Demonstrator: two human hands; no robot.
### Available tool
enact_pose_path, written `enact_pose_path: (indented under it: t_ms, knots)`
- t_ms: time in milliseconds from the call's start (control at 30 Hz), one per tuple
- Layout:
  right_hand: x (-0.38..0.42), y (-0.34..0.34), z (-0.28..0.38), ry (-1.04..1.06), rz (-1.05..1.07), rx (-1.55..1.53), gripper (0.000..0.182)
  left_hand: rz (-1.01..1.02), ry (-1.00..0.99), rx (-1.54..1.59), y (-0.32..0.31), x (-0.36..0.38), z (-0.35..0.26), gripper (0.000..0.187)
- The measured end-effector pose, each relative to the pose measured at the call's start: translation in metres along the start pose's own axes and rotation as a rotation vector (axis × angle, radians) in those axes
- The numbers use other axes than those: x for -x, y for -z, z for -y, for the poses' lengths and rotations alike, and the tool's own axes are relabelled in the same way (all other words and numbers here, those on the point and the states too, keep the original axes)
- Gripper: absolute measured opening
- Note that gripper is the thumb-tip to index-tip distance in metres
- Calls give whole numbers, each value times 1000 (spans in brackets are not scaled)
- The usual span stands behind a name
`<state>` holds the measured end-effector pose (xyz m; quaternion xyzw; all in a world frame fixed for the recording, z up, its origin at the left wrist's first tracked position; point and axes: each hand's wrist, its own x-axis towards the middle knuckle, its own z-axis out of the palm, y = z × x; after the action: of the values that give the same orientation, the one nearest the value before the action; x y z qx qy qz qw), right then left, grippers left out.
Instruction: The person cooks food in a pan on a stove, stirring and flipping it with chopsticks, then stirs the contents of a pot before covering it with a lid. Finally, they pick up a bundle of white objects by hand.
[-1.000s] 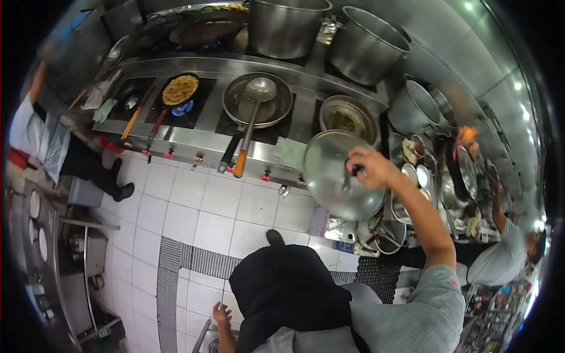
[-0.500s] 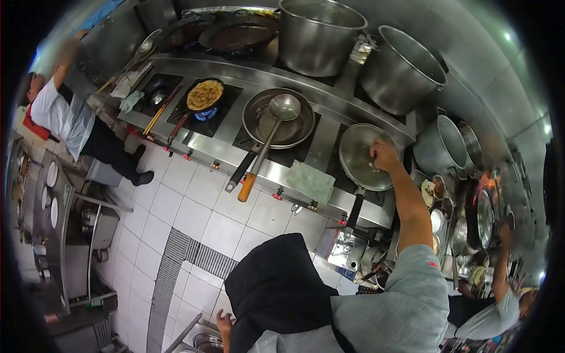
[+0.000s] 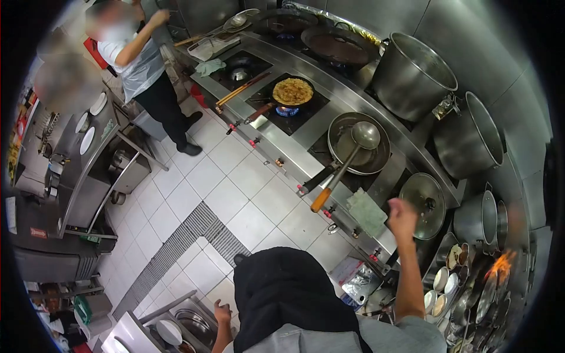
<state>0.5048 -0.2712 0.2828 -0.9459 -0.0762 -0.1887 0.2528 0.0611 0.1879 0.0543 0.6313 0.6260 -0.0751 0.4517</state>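
Note:
My right hand is raised near the stove's front edge, just left of a glass-lidded pan and right of a folded green cloth. Its fingers are curled and blurred, so what they hold, if anything, is unclear. Low by my side hangs my left hand, empty, with its fingers apart. A ladle with a wooden handle rests across an empty pan. Over a blue flame, a small pan holds a browned, omelette-like food.
Large steel pots stand along the back. Flames rise at the far right near bowls of ingredients. A person in a white top stands at the upper left, by a counter with plates. A steel sink is below left.
My right hand has left the lid's knob and moved toward the stove's front edge. The view has turned left, so the stove appears further right. My left hand stays low.

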Motion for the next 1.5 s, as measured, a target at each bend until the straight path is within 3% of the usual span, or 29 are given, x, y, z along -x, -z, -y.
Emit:
enact_pose_path:
  t_ms: [67, 100, 133, 200, 267, 400, 467, 533, 567, 667, 800, 867, 967, 1133, 1167, 1233, 1267, 1333, 1367, 1400, 1467, 1500]
  knots:
    - [28, -25, 73, 58, 290, -169, 14, -13, -42, -104, 3, -29, -19, 36]
    - [43, -39, 101, 184, 446, -239, 14, -16, -123, -80, 3, -55, -15, 24]
    - [55, -54, 124, 333, 637, -288, 12, -6, -138, -85, 6, -77, -16, 24]
    - [78, -79, 181, 219, 958, -203, 12, 50, -140, -73, 15, -112, -26, 19]
    - [102, -116, 210, 233, 992, -195, 12, 74, -95, -48, 32, -115, -68, 24]
    - [109, -155, 281, 251, 884, -261, 13, 109, -70, 109, 76, -151, -85, 25]
    - [105, -178, 296, 451, 695, -377, 20, 164, -92, 124, 94, -172, -86, 24]
    - [89, -179, 318, 374, 785, -311, 21, 231, -57, 228, 112, -187, -81, 19]
    - [83, -180, 328, 307, 878, -253, 23, 261, 39, 199, 124, -186, -85, 29]
    - [78, -196, 339, 299, 831, -258, 22, 296, 64, 240, 144, -194, -114, 42]
    - [56, -225, 361, 227, 895, -411, 20, 495, -116, 186, 146, -196, -170, 47]
    - [27, -247, 373, -57, 785, -669, 24, 677, -236, 179, 129, -216, -172, 50]
    - [-27, -329, 351, -269, 504, -847, 36, 857, -449, -2, 102, -251, -154, 50]
    - [-159, -382, 333, -972, 310, -1177, 55, 607, -250, -113, 121, -283, -158, 48]
    - [-182, -394, 325, -976, 318, -1184, 55, 555, -214, -105, 131, -288, -161, 47]
    - [-215, -417, 311, -1237, 154, -1143, 52, 467, -151, -81, 147, -293, -169, 46]
    - [-224, -426, 301, -1243, 156, -1145, 52, 429, -126, -69, 154, -294, -172, 46]
    - [-244, -445, 276, -1335, 121, -1761, 51, 368, -86, -53, 164, -296, -183, 45]
    - [-250, -457, 272, -1389, 101, -1793, 35, 339, -75, -46, 170, -298, -187, 45]
    - [-251, -464, 277, -1394, 101, -1790, 35, 331, -72, -36, 174, -300, -190, 44]
    - [-243, -483, 290, -1269, 7, -1573, 22, 288, -51, -23, 178, -306, -201, 44]
    - [-239, -467, 303, -1242, 104, -1558, 16, 286, -37, -31, 181, -306, -198, 43]
